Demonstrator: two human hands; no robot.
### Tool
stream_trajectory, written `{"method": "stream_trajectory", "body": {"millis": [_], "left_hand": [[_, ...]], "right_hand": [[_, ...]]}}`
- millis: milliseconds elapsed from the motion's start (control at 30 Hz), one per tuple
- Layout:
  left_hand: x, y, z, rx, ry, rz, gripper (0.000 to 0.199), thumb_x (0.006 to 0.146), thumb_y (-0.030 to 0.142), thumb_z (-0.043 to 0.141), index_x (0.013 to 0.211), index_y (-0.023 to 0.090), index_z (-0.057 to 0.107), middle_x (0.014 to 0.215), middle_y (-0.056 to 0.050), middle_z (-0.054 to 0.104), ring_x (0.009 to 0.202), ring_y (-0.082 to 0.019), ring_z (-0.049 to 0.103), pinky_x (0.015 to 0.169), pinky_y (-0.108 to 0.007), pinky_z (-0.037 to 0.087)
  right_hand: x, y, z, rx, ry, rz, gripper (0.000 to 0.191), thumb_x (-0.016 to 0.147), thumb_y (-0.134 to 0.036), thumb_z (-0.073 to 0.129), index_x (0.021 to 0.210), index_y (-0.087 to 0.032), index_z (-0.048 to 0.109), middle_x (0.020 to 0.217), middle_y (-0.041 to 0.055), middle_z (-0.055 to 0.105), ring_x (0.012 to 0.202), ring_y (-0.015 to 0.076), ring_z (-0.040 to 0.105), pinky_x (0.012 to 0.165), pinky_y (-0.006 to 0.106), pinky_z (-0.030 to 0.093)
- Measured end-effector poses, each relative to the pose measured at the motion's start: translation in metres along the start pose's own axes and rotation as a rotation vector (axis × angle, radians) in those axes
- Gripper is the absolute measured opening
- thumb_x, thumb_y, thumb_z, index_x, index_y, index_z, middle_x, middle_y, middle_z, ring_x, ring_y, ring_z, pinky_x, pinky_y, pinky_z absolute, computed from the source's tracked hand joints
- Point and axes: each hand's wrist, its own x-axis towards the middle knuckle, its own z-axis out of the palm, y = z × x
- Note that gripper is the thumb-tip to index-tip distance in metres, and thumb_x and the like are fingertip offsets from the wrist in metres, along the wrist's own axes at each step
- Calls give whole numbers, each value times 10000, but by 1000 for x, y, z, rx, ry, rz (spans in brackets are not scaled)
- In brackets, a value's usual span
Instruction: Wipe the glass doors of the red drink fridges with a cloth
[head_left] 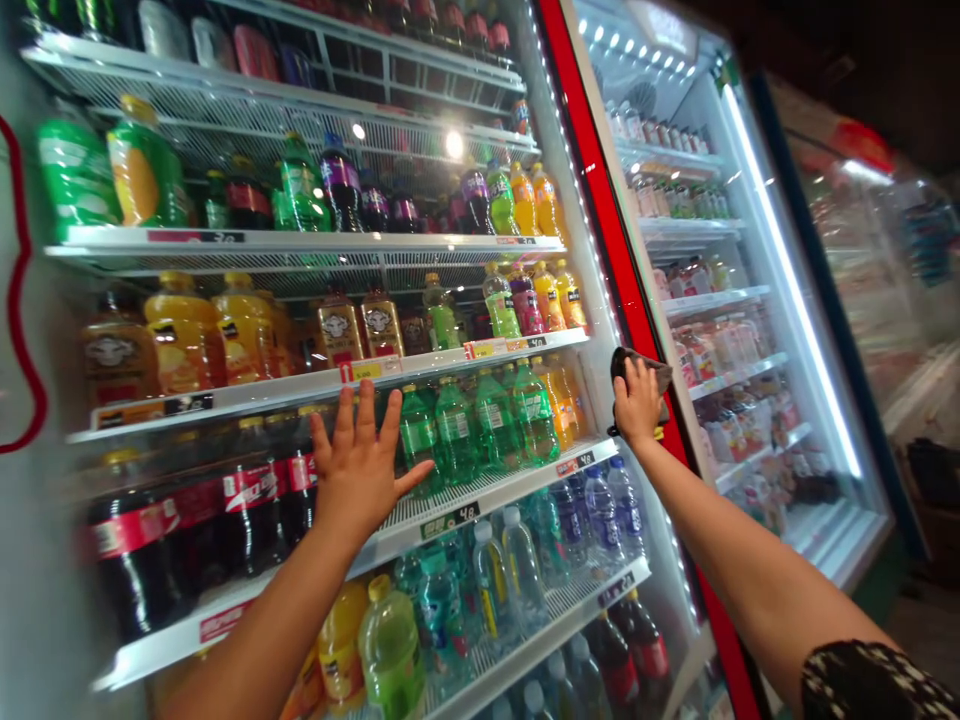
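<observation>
My left hand (pixel 365 465) is spread flat, fingers apart, in front of the glass door of a drinks cooler; it seems to rest on the glass and holds nothing. Behind it stand green soda bottles (pixel 457 425) and large cola bottles (pixel 259 490). Farther right, my right hand (pixel 639 402) is closed over a dark cloth (pixel 654 370), pressed at the glass edge beside the red door frame (pixel 636 300). Part of the cloth is hidden under the palm and fingers.
Shelves (pixel 480 535) of bottled drinks fill the cooler behind the door. To the right stands a second lit cooler (pixel 720 300) with smaller bottles. Another glass-fronted unit (pixel 847 250) is blurred at the far right. A red curved line (pixel 16 290) marks the left edge.
</observation>
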Motion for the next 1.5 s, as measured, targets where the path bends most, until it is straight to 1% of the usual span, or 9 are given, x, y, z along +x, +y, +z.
{"method": "stream_trajectory", "body": {"millis": [233,467,700,800,933,1100,1267,1367,1500], "left_hand": [[0,3,-3,-16,-16,-16,1127,802,686,662,1618,271,4,1691,-146,-92,1551,-391,-84,1184,-656,-120],[-1,3,-3,-15,-22,-13,1179,776,676,700,1615,270,-22,1689,-146,-102,1553,-377,-93,1191,-643,-121],[-3,4,-1,-12,1,-6,1150,807,658,672,1610,285,-61,1688,-129,-125,1552,-379,-93,1195,-654,-102],[-4,4,1,16,18,-5,1129,822,635,667,1613,268,-52,1690,-137,-111,1554,-373,-88,1200,-646,-100],[-4,7,-1,12,8,-11,1129,824,624,670,1611,266,-56,1691,-141,-98,1554,-381,-70,1201,-646,-97],[-4,11,-6,25,-1,-23,1126,831,605,673,1610,261,-63,1691,-145,-90,1555,-380,-61,1204,-643,-78],[-6,11,-7,50,11,-20,1150,834,600,670,1600,270,-122,1689,-152,-84,1557,-371,-52,1207,-637,-63],[-6,11,-6,40,16,-17,1150,835,596,669,1600,268,-125,1689,-159,-75,1557,-373,-52,1205,-641,-64],[-6,12,-6,6,4,-23,1135,841,585,664,1599,283,-124,1690,-144,-95,1555,-373,-65,1199,-652,-77]], "right_hand": [[-28,2,-16,-24,-169,-590,563,988,-376,449,1545,-330,379,1616,60,380,1503,305,306,1135,577,375],[0,-35,0,25,73,-223,533,1005,-427,388,1518,-293,436,1554,124,462,1447,365,387,1082,660,385],[-59,-40,-21,8,-223,-787,573,970,-357,493,1535,-354,396,1602,54,407,1491,320,327,1122,566,361],[-54,-29,-19,20,-104,-608,555,976,-372,470,1527,-333,415,1570,73,453,1467,322,369,1111,563,377],[-33,-67,-2,11,47,-333,548,994,-418,411,1536,-332,402,1561,83,460,1454,339,378,1097,610,375],[-68,-109,-7,-28,-96,-623,580,988,-386,450,1558,-369,343,1615,44,383,1488,309,321,1144,578,302],[-102,-60,-27,-37,-230,-927,577,954,-348,538,1519,-371,423,1574,44,454,1477,298,351,1164,520,264],[-83,-44,-24,-38,-164,-796,587,960,-351,514,1534,-367,394,1565,59,465,1460,306,380,1134,531,309],[-55,-86,-9,-16,-32,-528,608,976,-376,470,1567,-357,329,1592,72,420,1462,327,367,1126,576,316]]}}
